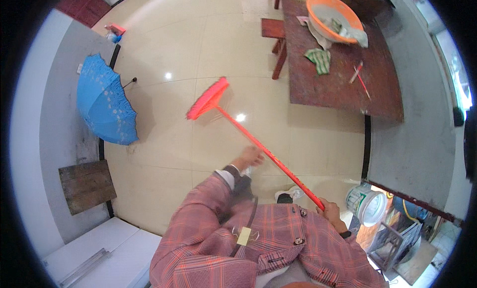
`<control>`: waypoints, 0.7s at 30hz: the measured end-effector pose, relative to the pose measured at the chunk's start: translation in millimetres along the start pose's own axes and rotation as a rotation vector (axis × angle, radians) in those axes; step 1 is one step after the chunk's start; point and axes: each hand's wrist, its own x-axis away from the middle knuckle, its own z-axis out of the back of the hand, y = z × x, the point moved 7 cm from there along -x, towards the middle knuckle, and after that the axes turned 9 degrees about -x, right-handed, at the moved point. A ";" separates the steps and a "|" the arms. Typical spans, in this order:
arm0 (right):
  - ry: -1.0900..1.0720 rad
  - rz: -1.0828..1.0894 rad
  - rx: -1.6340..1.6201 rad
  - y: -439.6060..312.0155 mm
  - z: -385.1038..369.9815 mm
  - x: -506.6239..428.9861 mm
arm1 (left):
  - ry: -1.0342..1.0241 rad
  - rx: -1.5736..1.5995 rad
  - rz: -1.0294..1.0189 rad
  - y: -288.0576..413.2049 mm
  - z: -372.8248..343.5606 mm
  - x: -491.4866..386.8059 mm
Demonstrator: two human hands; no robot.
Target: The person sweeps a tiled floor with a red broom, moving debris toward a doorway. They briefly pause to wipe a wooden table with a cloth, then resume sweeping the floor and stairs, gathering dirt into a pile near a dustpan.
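My right hand [328, 210] is closed around the upper end of a red broom handle [275, 159]. The pink-bristled broom head [208, 100] points away from me over the tiled floor. My left hand [252, 156] is beside the middle of the handle, fingers partly curled and slightly blurred; whether it touches the handle is unclear. Both arms wear plaid sleeves. Part of a white shoe [296, 192] shows below the handle.
An open blue umbrella [106, 101] lies by the left wall, near a wooden board [87, 187]. At the right stands a wooden table [344, 87] with an orange basin [311, 8] and a checked cloth [319, 61]; a stool [272, 28] is beside it. A bucket [367, 206] is at lower right.
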 end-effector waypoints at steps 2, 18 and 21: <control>0.016 -0.030 -0.021 -37.1 -2.8 -10.8 | 0.135 -0.002 -0.229 58.7 77.5 23.4; 0.140 0.035 -0.180 -138.0 39.2 -164.3 | -1.226 0.203 -1.244 420.9 75.0 462.1; 0.065 0.138 -0.278 -184.9 57.7 -216.3 | -1.356 0.276 -1.156 450.6 78.3 461.4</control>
